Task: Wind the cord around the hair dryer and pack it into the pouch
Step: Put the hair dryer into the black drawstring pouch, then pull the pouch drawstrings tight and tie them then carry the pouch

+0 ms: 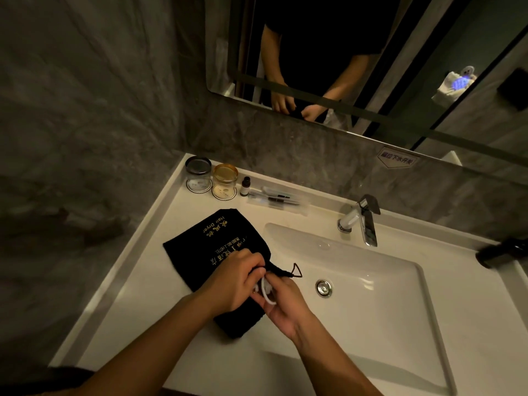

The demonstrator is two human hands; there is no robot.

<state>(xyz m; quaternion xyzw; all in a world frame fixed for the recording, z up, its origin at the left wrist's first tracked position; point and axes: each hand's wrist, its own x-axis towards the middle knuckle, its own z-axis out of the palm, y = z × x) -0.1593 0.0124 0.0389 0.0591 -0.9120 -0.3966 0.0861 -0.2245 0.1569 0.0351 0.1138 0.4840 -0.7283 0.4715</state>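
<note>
A black drawstring pouch [208, 241] with gold lettering lies on the white counter, left of the basin. Its mouth points toward me and bulges, so the hair dryer inside is hidden. A loop of white cord [267, 292] sticks out at the mouth. My left hand [234, 278] pinches the pouch's gathered edge from the left. My right hand [281, 301] holds the white cord loop from below, fingers curled around it. A black drawstring loop [295, 271] pokes out to the right over the basin's edge.
The white basin [371, 281] with drain [323, 287] and chrome tap [363, 221] fills the right. Two lidded jars [211, 178], a small bottle [245, 186] and wrapped toiletries [277, 198] stand at the back left. A mirror [343, 67] hangs above. A dark object [503, 251] sits at far right.
</note>
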